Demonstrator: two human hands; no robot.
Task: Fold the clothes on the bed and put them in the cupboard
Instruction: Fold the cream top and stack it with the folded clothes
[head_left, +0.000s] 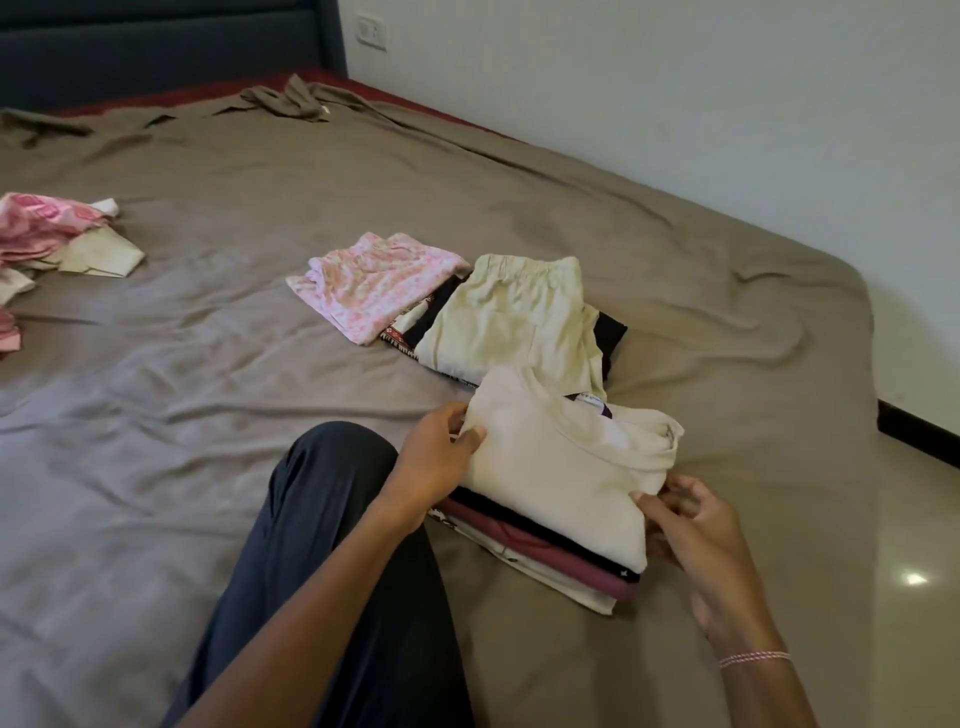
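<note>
Cream shirt (561, 467) tops the stack (545, 558) on the bed (208, 364). Left hand (441, 457) pinches its left edge; right hand (691, 525), fingers curled, pinches its right edge. Pink clothes (41, 228) lie well left of the stack.

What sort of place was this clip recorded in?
Most likely a home bedroom: a wide brown-sheeted bed, a dark padded headboard behind it, and folded clothes piled on it.

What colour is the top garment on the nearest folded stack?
The top garment is plain cream; the head view shows it.
</note>
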